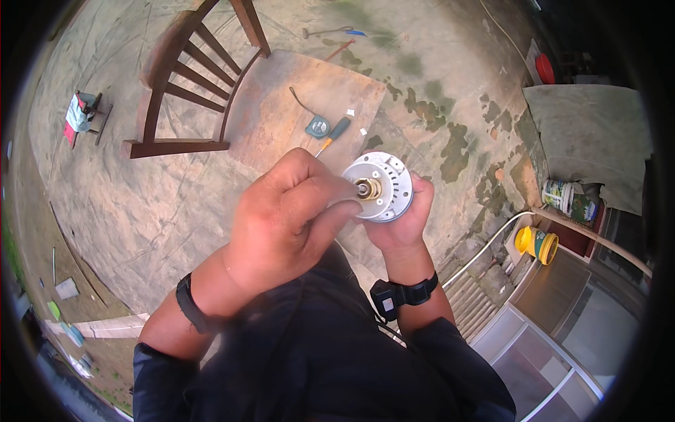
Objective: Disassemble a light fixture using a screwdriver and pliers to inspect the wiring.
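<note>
My right hand (404, 225) holds a round white disc-shaped part (394, 184) with slots, holes and a brass fitting (367, 190) at its centre. My left hand (288, 218) reaches over the disc from the left, its fingers closed at the central fitting and partly blurred; whether they grip it or a small piece on it is unclear. Behind my hands, on the seat of a wooden chair (246, 116), lie a teal tape measure (317, 126) with a strap and a screwdriver (339, 129) with a dark and yellow handle, along with small white pieces.
Tools (344, 46) lie on the stained concrete floor beyond the chair. A small stand with cloth (81, 112) is at the far left. On the right are a red basin (544, 69), a yellow bucket (536, 244), containers, a pale hose (478, 255) and framed panels (534, 352).
</note>
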